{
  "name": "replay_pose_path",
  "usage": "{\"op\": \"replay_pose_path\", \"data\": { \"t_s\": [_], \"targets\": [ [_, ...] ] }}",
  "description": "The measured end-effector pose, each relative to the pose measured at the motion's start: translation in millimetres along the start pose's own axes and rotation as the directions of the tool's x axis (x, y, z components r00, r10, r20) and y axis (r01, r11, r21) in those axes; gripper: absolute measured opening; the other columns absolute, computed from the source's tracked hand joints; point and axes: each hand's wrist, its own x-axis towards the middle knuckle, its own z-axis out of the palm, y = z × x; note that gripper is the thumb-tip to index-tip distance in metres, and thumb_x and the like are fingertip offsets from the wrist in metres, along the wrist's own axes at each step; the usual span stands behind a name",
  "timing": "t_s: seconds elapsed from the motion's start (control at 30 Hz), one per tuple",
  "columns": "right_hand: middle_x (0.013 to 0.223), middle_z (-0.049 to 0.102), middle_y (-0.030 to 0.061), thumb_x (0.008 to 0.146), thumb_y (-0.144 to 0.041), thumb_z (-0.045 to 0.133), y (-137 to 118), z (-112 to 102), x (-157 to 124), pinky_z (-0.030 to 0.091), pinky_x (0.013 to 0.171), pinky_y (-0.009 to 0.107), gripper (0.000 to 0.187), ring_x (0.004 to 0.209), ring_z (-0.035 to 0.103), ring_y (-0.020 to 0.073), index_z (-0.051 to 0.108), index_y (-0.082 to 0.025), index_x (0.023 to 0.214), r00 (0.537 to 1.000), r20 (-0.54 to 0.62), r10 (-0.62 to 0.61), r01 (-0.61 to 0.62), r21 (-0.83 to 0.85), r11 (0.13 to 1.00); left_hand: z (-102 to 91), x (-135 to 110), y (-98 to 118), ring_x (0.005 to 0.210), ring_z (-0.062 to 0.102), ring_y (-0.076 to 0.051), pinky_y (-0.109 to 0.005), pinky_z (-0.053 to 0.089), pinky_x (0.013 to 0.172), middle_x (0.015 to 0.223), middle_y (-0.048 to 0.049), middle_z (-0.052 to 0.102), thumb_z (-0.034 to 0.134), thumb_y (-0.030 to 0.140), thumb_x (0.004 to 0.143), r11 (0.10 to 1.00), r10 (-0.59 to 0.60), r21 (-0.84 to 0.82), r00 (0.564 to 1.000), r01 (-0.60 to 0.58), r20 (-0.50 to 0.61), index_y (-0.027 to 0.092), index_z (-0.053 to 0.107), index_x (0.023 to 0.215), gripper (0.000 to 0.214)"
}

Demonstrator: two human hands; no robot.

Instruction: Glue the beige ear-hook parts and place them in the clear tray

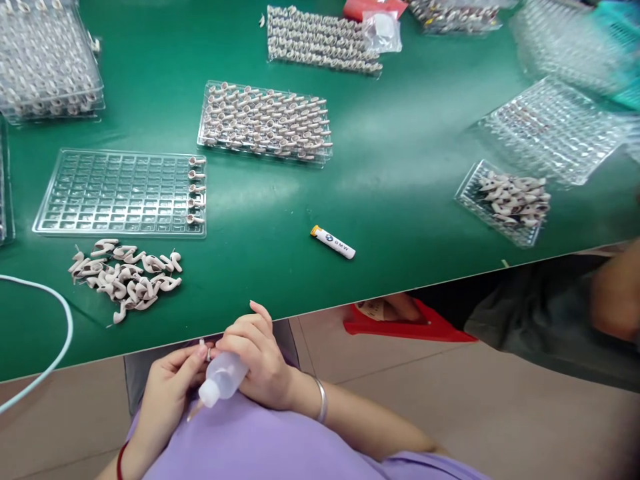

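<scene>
Close to my body, at the table's front edge, my left hand point(170, 381) is closed, with thumb and finger pinching a small pale piece like an earbud shell point(202, 344), mostly covered by the fingers. My right hand point(263, 360) wraps round a translucent squeeze bottle point(227, 375); its white cap and thin tip point down toward my lap. Both hands nearly touch. Beyond them on the green table lies a loose pile of pale earbud shells point(130, 280). Behind the pile, a clear tray point(120, 193) holds one column of shells at its right end.
A full shell tray point(265, 123) lies mid-table, another point(320, 41) behind it. Stacked trays point(47, 63) stand back left. A white BMW lighter point(333, 242) lies ahead of my hands. At right are a heaped tray point(515, 200), blurred clear trays point(555, 127) and a seated person point(550, 320).
</scene>
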Motion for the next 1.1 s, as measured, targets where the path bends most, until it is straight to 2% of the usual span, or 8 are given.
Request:
{"op": "replay_pose_path", "data": {
  "t_s": [0.17,0.37,0.57,0.67,0.8,0.87,0.97,1.1],
  "targets": [
    [0.077,0.066,-0.0018,0.085,-0.012,0.057,0,2,0,0.035,0.109,0.048,0.015,0.075,0.061,0.0164,0.057,-0.025,0.093,1.0,-0.026,0.004,-0.004,-0.006,1.0,-1.2,4,-1,0.057,0.061,-0.017,-0.024,0.048,0.052,0.067,-0.0068,0.074,0.083,0.057,0.057,0.999,0.049,-0.002,0.999,-0.049,0.012,0.016,0.08,0.074,0.044],
    [0.077,0.065,-0.0014,0.084,-0.01,0.056,-2,2,2,0.033,0.11,0.046,0.015,0.076,0.06,0.0166,0.057,-0.024,0.092,0.999,-0.034,0.001,-0.002,-0.015,1.0,-9.0,6,-4,0.059,0.06,-0.016,-0.023,0.046,0.052,0.072,-0.0069,0.075,0.078,0.049,0.069,0.993,0.104,0.05,0.993,-0.107,0.059,0.017,0.081,0.081,0.034],
    [0.078,0.065,0.0,0.085,-0.01,0.056,-3,5,-1,0.03,0.112,0.049,0.013,0.08,0.06,0.0174,0.057,-0.022,0.09,0.999,-0.034,0.012,-0.013,-0.027,1.0,-4.3,8,1,0.057,0.057,-0.014,-0.022,0.043,0.05,0.065,-0.0045,0.072,0.082,0.044,0.064,0.991,0.132,0.005,0.99,-0.132,0.048,0.017,0.078,0.066,0.027],
    [0.079,0.065,0.0007,0.085,-0.009,0.056,-3,1,1,0.032,0.112,0.05,0.015,0.081,0.06,0.0176,0.058,-0.022,0.092,1.0,-0.005,-0.003,0.003,-0.04,0.999,-3.1,8,2,0.056,0.056,-0.014,-0.021,0.043,0.049,0.065,-0.0038,0.072,0.083,0.046,0.063,0.989,0.147,-0.019,0.988,-0.146,0.046,0.018,0.079,0.068,0.029],
    [0.083,0.067,0.0026,0.088,-0.014,0.059,7,-17,7,0.041,0.109,0.052,0.012,0.081,0.066,0.0174,0.057,-0.02,0.098,0.997,0.076,-0.03,0.022,0.099,0.995,-12.1,0,9,0.062,0.063,-0.017,-0.023,0.05,0.056,0.069,-0.0053,0.074,0.079,0.046,0.068,0.959,0.19,0.196,0.977,-0.206,0.099,0.02,0.08,0.076,0.027],
    [0.09,0.07,0.0061,0.087,-0.019,0.064,16,-28,8,0.043,0.109,0.053,0.019,0.087,0.071,0.0196,0.055,-0.019,0.104,0.999,0.035,-0.018,0.012,0.152,0.988,-17.7,-6,15,0.067,0.066,-0.018,-0.023,0.052,0.062,0.074,-0.0052,0.075,0.079,0.041,0.069,0.87,0.331,0.349,0.938,-0.347,0.107,0.021,0.079,0.073,0.02],
    [0.103,0.073,0.0118,0.084,-0.022,0.071,29,-43,3,0.044,0.108,0.057,0.033,0.095,0.074,0.025,0.053,-0.019,0.111,0.999,-0.046,0.022,-0.019,0.074,0.997,-21.8,-12,22,0.066,0.065,-0.016,-0.021,0.051,0.06,0.073,-0.0027,0.073,0.078,0.036,0.071,0.704,0.551,0.451,0.823,-0.548,0.14,0.023,0.077,0.072,0.013],
    [0.1,0.074,0.0117,0.082,-0.021,0.073,32,-54,-4,0.052,0.1,0.055,0.037,0.087,0.075,0.0247,0.053,-0.018,0.114,0.997,-0.067,0.025,-0.022,0.055,0.998,-18.8,-9,32,0.06,0.063,-0.012,-0.02,0.048,0.054,0.07,0.0008,0.069,0.077,0.033,0.076,0.542,0.675,0.509,0.707,-0.668,0.209,0.024,0.075,0.077,0.01]
  ]
}}
